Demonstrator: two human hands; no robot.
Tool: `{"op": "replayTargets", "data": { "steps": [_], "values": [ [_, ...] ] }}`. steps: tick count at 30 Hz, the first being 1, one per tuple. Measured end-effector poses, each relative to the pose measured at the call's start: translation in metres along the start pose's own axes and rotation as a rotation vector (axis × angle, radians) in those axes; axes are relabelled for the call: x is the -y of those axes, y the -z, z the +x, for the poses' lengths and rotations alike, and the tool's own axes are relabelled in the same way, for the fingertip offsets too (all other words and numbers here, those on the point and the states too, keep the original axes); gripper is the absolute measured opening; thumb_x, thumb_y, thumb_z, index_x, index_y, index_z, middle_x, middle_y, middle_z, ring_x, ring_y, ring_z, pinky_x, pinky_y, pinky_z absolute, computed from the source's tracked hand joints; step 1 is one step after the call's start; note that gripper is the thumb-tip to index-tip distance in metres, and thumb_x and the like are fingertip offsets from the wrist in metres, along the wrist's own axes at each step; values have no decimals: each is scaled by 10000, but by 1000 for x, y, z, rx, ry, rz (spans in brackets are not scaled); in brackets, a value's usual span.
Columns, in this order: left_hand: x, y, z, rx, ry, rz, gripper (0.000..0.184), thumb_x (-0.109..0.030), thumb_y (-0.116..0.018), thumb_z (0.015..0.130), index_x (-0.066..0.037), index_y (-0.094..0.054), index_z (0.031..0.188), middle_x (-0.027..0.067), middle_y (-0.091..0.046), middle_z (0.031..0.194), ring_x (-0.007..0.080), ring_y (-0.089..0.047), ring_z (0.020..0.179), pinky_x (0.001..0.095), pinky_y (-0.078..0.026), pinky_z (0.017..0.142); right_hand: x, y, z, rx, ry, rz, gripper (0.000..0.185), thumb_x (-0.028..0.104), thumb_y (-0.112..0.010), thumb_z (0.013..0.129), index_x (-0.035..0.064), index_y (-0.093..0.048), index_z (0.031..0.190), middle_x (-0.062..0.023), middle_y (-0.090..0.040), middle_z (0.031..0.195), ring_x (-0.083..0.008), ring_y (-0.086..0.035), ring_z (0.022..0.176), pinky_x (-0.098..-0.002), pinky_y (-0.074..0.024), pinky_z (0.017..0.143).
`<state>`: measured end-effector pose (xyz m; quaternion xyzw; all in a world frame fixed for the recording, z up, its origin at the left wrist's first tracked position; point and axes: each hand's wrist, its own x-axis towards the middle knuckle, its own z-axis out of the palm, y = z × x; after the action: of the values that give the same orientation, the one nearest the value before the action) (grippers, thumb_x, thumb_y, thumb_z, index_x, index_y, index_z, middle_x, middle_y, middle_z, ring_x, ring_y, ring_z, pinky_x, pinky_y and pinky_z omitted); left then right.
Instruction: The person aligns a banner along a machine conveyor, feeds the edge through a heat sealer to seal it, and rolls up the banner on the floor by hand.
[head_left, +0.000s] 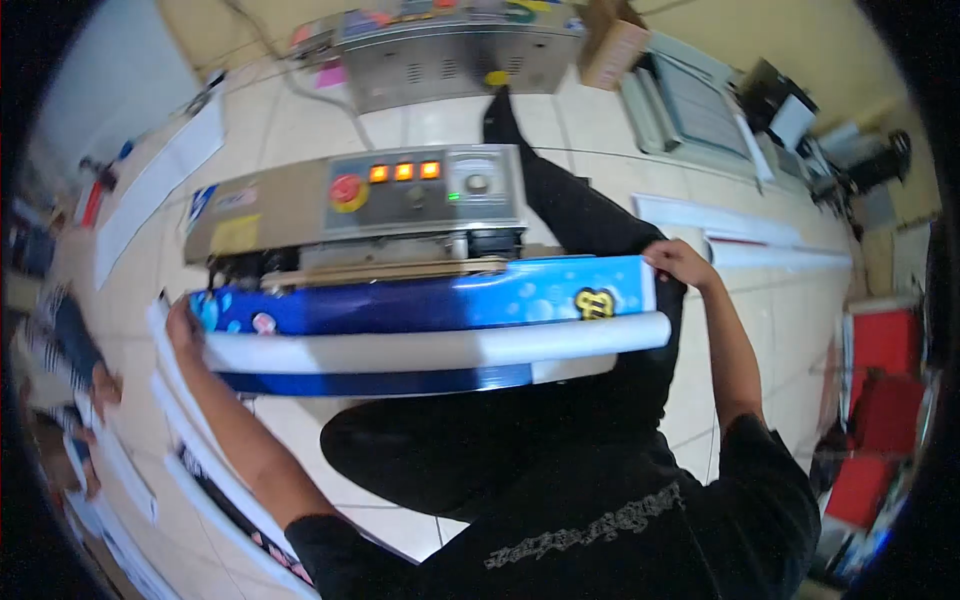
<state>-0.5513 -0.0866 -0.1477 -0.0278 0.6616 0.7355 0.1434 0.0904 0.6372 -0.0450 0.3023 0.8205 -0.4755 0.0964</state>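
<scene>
A blue printed banner (400,305) with a rolled white edge (440,346) stretches across in front of me, along the front of a machine with a control panel (425,195). Its upper edge lies against the machine's front, by a long brown strip (390,271). My right hand (680,264) pinches the banner's upper right corner, closed on it. At the banner's left end, my left hand (184,328) grips the edge; its fingers are partly hidden. The panel carries a red stop button (347,190), lit orange switches (403,172) and a dial (476,183).
My black-trousered legs (580,205) lie around the machine on white floor tiles. Rolled white sheets (760,240) lie at right, more long sheets (215,490) at left. A metal cabinet (460,70) stands behind. Other people's hands (105,385) show at far left; red items (885,400) at far right.
</scene>
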Motion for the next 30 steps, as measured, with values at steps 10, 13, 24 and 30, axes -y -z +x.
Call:
{"op": "replayTargets", "data": {
  "steps": [10,13,24,30],
  "values": [
    [3,15,32,-173,-141,278,222,-221,-640,931,-118,-548,757,-55,-462,635,80,-405,538,252,-315,496,11,-7,7,117,15,55,210,244,-577,978,56,-671,987,27,-631,846,-78,-549,779,-264,-478,711],
    [3,23,40,-177,-173,214,240,-223,-643,931,-116,-536,745,-54,-457,632,81,-414,545,262,-320,494,16,-15,8,83,-4,42,191,224,-595,967,51,-676,960,29,-630,826,-79,-548,769,-259,-467,695],
    [-39,34,13,-160,-183,359,202,-248,-658,933,-67,-647,1022,-54,-560,751,43,-491,652,188,-401,591,23,-36,8,-51,0,201,119,134,-672,900,27,-710,937,15,-654,828,-75,-543,745,-236,-449,705],
    [-37,70,39,-161,-284,485,202,-223,-654,935,-40,-667,1017,-7,-628,838,101,-547,799,250,-437,761,35,-43,11,-63,7,254,89,82,-646,903,24,-705,935,11,-655,802,-81,-565,745,-238,-460,692]
  ]
}}
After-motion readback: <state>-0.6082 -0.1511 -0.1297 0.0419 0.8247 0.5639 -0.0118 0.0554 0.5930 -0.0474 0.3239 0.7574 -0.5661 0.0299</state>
